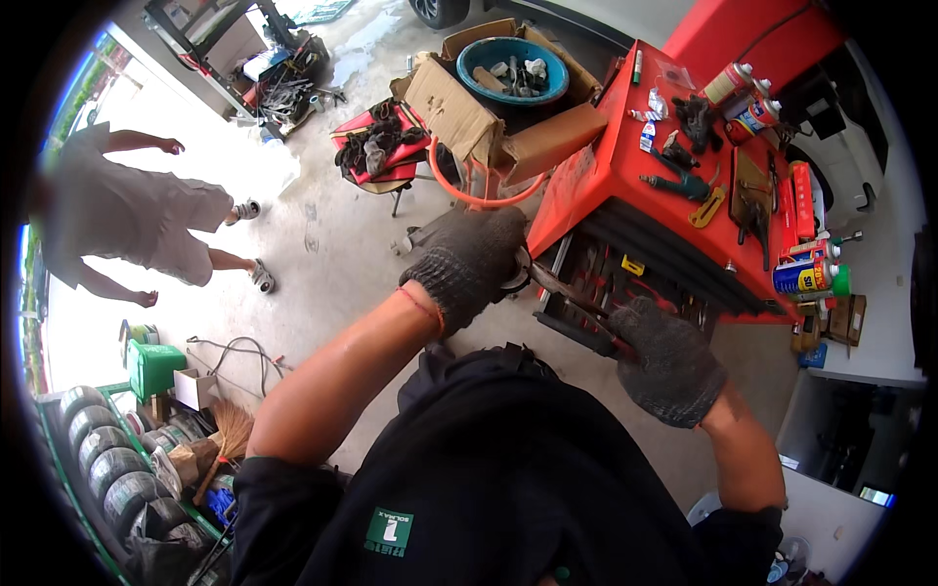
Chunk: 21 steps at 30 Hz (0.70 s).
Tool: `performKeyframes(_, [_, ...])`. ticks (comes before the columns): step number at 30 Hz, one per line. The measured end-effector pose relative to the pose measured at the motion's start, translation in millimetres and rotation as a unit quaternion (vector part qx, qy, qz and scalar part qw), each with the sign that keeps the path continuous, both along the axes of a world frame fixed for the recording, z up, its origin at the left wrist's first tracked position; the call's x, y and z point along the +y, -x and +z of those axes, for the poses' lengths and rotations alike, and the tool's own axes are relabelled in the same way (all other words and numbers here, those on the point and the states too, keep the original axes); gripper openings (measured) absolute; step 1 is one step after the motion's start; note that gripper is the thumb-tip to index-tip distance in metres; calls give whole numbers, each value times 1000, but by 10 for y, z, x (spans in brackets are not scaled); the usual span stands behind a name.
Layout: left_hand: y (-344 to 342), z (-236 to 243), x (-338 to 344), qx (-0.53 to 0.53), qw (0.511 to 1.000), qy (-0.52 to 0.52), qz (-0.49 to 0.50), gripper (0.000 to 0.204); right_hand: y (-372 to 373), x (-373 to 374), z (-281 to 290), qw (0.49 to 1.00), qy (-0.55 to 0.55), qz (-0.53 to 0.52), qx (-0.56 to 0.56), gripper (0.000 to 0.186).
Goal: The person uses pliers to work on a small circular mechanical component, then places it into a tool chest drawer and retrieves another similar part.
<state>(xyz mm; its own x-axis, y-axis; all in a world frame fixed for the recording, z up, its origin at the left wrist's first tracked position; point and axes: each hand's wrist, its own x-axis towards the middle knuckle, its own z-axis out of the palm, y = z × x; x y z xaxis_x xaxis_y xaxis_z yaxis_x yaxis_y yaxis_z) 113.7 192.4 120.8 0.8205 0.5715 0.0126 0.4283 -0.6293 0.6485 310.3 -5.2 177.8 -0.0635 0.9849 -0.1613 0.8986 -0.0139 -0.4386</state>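
Observation:
My left hand, in a dark grey knit work glove, is closed around a small dark part with a ring-like edge. My right hand, gloved alike, has its fingers wrapped round a long-handled tool that looks like pliers. The tool's far end points left and reaches the part at my left hand. Whether its jaws grip that part I cannot make out. Both hands are in front of my chest, beside an open drawer of tools in a red tool cabinet.
Spray cans, black gloves and hand tools lie on the cabinet top. Beyond my left hand are a cardboard box, a teal basin and an orange hoop. A person walks at left, near racked tyres.

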Motion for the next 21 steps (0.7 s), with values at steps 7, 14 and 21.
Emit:
performKeyframes(7, [106, 269, -154, -115, 946, 274, 128, 36, 25, -87, 32, 950, 52, -179, 249, 35])
performKeyframes(14, [276, 473, -67, -229, 705, 663, 106, 20, 233, -128, 123, 984, -133, -70, 96, 42])
performKeyframes(21, [151, 444, -345, -256, 959, 53, 113, 35, 240, -235, 122, 945, 22, -121, 305, 40])
